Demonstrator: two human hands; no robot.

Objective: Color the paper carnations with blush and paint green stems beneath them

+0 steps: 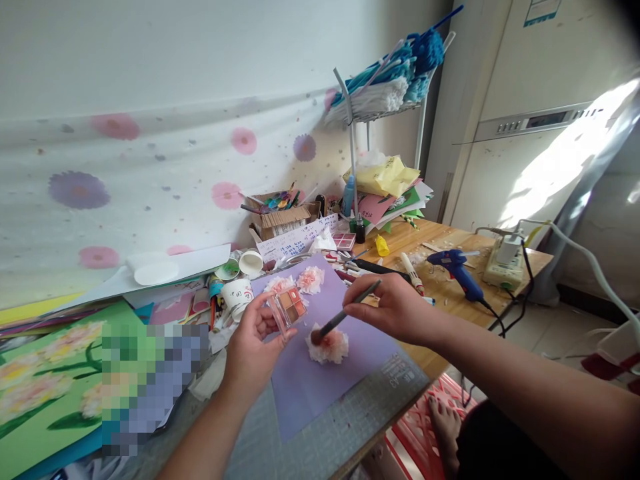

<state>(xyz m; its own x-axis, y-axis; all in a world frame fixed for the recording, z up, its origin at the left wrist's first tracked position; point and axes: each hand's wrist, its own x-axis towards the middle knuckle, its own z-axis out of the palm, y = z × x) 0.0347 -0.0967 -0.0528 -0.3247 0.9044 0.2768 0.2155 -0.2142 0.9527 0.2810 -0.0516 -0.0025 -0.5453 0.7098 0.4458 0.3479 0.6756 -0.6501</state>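
My left hand (255,343) holds a small open makeup palette (289,306) with orange and brown pans, tilted up over a purple paper sheet (320,380). My right hand (393,308) grips a dark-handled brush (345,313), whose bristle tip touches a white and pink paper flower (330,347) lying on the purple sheet. Two more paper flowers (311,279) lie at the far end of the sheet, beyond the palette.
A grey cutting mat (350,417) lies under the purple sheet. A blue glue gun (457,267), a power strip (505,267) and a marker lie on the wooden table at right. Paper cups (237,291), boxes and coloured papers crowd the back; a green flower picture (50,380) lies left.
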